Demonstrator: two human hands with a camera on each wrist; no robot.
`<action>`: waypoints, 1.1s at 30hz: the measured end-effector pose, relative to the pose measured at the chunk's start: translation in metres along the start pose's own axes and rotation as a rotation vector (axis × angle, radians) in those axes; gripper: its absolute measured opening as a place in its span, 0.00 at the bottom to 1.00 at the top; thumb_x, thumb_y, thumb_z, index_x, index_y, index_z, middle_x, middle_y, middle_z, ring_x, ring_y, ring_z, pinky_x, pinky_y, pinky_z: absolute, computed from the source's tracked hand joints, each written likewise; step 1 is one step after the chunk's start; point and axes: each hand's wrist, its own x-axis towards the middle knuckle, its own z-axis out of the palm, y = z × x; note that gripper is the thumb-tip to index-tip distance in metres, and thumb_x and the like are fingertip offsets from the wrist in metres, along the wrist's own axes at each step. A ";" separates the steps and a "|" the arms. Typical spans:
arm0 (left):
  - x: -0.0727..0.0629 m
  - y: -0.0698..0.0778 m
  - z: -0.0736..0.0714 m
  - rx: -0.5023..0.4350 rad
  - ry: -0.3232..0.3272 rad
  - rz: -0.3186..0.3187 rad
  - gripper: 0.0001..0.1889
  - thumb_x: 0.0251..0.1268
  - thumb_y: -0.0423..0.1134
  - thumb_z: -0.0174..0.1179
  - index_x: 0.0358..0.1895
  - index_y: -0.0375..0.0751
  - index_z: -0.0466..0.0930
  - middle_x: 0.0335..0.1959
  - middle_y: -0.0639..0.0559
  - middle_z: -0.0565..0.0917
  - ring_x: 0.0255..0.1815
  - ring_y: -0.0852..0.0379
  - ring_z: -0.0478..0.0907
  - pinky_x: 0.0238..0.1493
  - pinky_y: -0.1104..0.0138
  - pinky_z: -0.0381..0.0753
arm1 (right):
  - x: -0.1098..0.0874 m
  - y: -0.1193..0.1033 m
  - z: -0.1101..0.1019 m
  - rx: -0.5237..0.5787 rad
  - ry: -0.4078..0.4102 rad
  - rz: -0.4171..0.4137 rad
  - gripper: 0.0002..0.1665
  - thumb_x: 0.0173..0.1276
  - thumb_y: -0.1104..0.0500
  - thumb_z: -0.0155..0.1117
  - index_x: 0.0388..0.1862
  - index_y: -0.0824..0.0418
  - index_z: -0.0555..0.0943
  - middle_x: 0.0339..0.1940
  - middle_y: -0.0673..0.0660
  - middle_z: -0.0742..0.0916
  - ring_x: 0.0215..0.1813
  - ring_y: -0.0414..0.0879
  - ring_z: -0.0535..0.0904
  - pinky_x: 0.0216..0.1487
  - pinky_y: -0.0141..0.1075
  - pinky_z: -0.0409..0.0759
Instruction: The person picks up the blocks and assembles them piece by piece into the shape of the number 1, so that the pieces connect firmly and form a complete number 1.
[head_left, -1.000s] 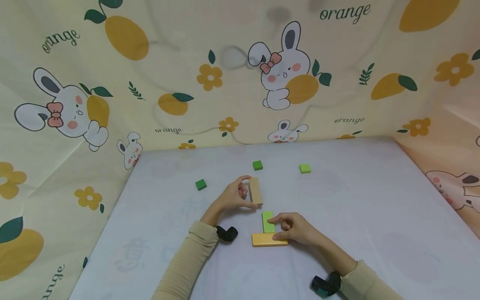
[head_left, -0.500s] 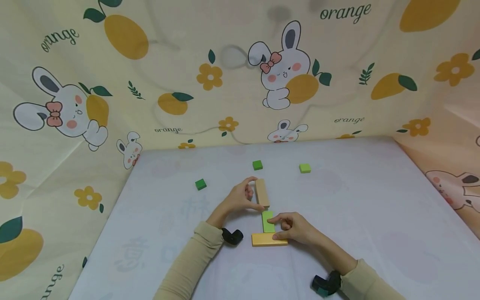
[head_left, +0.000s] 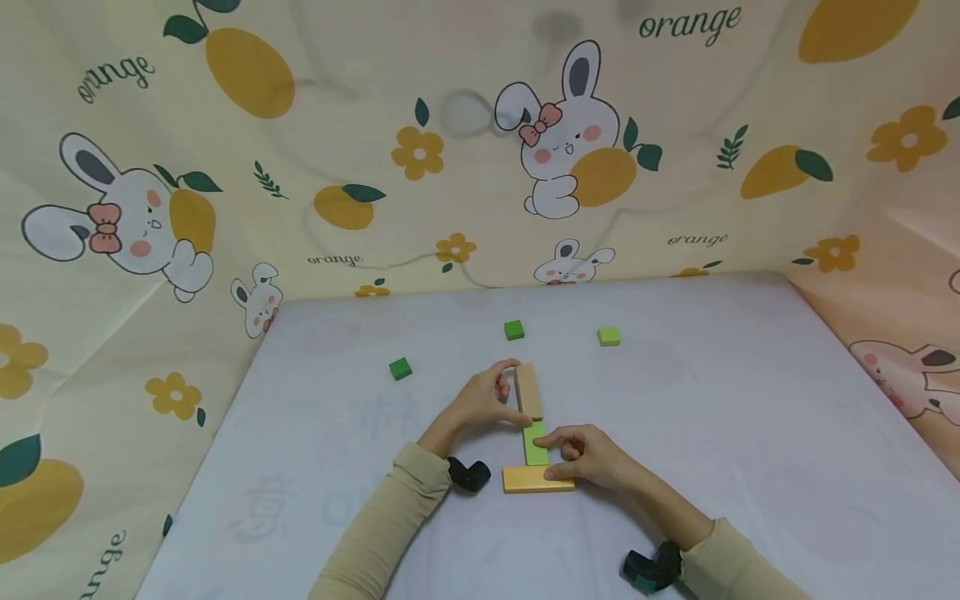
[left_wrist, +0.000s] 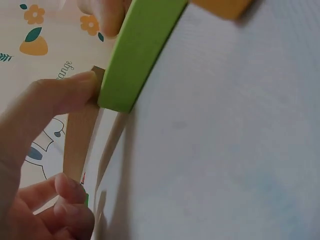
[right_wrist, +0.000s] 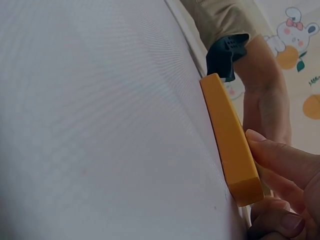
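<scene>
In the head view, my left hand point(head_left: 483, 396) pinches a plain wooden block point(head_left: 529, 392) lengthwise, thumb at its near end and index finger at its far end. That near end is right at the far end of a light green block point(head_left: 536, 446), which meets the middle of a yellow block point(head_left: 525, 480) in a T. My right hand point(head_left: 588, 454) presses on these two, index finger on the green block and thumb on the yellow one, its other fingers folded under. The left wrist view shows the wooden block point(left_wrist: 80, 140) just beyond the green block point(left_wrist: 140, 55).
Farther back on the white tabletop point(head_left: 735, 400) lie two small dark green blocks, one at left point(head_left: 401, 368) and one mid-back point(head_left: 513, 330). A small light green block point(head_left: 609, 336) lies to their right. A patterned cloth point(head_left: 450, 192) hangs behind the table.
My left hand has moved the wooden block right and slightly nearer, bringing it up to the end of the light green block. My right hand and the T of blocks have stayed still.
</scene>
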 end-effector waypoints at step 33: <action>0.002 -0.001 -0.003 0.039 -0.104 -0.070 0.44 0.53 0.46 0.71 0.72 0.41 0.60 0.28 0.55 0.72 0.28 0.62 0.65 0.33 0.74 0.65 | 0.000 0.000 -0.001 0.022 0.002 0.012 0.26 0.55 0.60 0.73 0.53 0.70 0.81 0.17 0.46 0.64 0.21 0.33 0.57 0.26 0.27 0.59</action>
